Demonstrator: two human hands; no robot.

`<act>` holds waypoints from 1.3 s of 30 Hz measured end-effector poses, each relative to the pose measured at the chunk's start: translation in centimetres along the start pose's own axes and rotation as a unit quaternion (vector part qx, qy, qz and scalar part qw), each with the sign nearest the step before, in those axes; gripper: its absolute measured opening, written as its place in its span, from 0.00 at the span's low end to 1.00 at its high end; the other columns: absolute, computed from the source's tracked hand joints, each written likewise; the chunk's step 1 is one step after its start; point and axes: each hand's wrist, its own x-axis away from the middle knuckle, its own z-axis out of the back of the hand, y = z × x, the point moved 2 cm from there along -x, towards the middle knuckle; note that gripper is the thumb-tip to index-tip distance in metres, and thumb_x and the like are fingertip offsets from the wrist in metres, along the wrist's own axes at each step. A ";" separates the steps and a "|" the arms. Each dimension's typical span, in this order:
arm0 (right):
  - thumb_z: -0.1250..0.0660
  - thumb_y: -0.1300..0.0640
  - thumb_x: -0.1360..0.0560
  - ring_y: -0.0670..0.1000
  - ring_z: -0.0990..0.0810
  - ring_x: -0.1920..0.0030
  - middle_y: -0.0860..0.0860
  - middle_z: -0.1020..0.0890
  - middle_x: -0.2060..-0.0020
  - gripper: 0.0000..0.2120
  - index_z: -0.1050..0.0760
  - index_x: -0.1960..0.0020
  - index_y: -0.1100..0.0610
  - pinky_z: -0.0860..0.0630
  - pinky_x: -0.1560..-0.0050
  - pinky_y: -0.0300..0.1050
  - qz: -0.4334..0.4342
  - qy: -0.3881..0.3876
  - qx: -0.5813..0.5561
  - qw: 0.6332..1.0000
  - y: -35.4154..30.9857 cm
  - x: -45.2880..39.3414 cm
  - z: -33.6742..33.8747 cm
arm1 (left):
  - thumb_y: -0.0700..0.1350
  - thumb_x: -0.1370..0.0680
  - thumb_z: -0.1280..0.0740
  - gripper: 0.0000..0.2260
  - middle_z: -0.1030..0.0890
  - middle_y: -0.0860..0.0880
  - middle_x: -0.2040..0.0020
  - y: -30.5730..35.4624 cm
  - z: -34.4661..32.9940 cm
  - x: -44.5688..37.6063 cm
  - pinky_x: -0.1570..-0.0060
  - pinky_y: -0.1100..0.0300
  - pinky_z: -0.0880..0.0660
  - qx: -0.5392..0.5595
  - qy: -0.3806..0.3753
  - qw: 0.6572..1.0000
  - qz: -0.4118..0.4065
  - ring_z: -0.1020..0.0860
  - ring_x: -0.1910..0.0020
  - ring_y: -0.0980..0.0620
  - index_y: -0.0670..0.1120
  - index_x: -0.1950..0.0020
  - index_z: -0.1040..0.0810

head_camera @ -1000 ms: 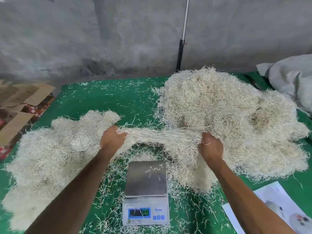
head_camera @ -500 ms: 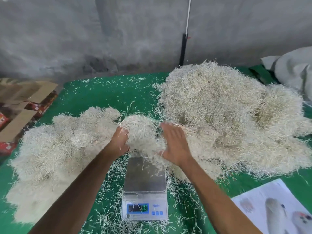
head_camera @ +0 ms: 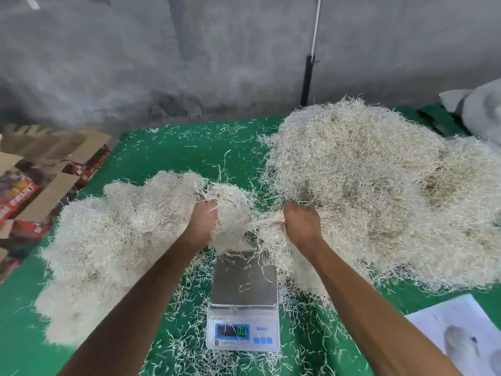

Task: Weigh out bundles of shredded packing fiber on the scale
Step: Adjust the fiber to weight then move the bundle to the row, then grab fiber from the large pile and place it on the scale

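Fiber bundle hangs above the scale, toward 12 o'clock from its plate. My left grip curls round the bundle; my right grip pinches strands stretched from it. Big fiber piles lie at 9 and 2 o'clock on the green desk.

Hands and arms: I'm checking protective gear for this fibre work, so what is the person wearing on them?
Nothing that shows: the left hand and right hand are bare, without gloves, and both forearms are bare, with no sleeve in view.
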 end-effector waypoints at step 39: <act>0.42 0.22 0.27 0.62 0.26 0.30 0.58 0.28 0.27 0.45 0.36 0.23 0.55 0.24 0.35 0.60 -0.071 -0.171 0.168 0.968 6.7 2.6 -4.5 | 0.54 0.15 0.44 0.19 0.14 0.43 0.47 -5.3 -0.6 0.7 0.50 0.46 0.19 0.512 0.089 0.817 0.249 0.14 0.58 0.44 0.44 0.46 0.18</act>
